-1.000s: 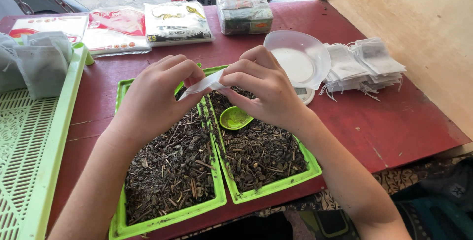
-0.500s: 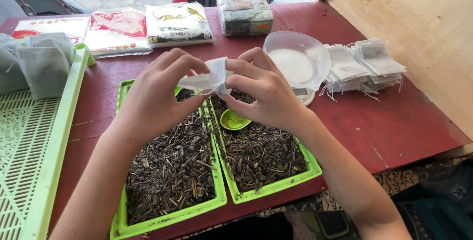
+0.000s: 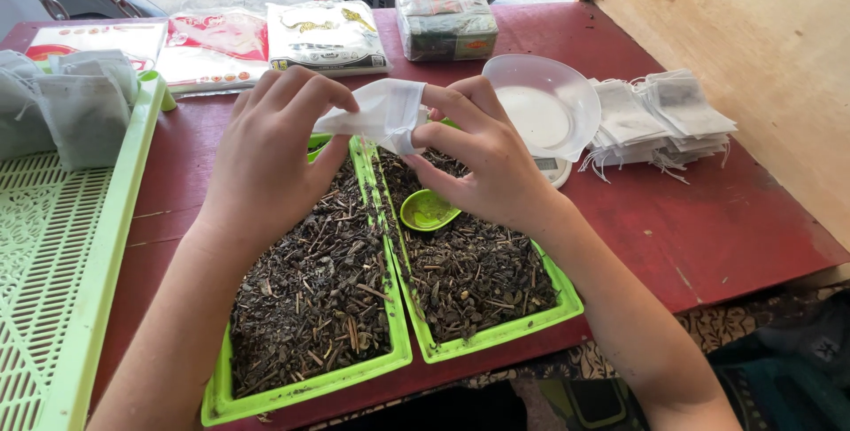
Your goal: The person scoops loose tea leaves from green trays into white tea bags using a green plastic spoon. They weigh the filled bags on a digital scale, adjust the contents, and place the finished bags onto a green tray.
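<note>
Because you hold the small white filter bag [image 3: 382,114] up between both hands, right over the inner rims of the two green trays [image 3: 403,356], any loose bits would likely drop back onto the dried, dark herb mix [image 3: 319,289] that fills them: your left hand [image 3: 270,161] has its fingers curled narrowly onto the bag's left edge, and your right hand [image 3: 482,161] pinches its right side with thumb and fingertips. A little green scoop [image 3: 428,210] lies in the right tray within easy reach, while a clear bowl [image 3: 540,99] sits on a scale beside a stack of empty bags [image 3: 660,117].
</note>
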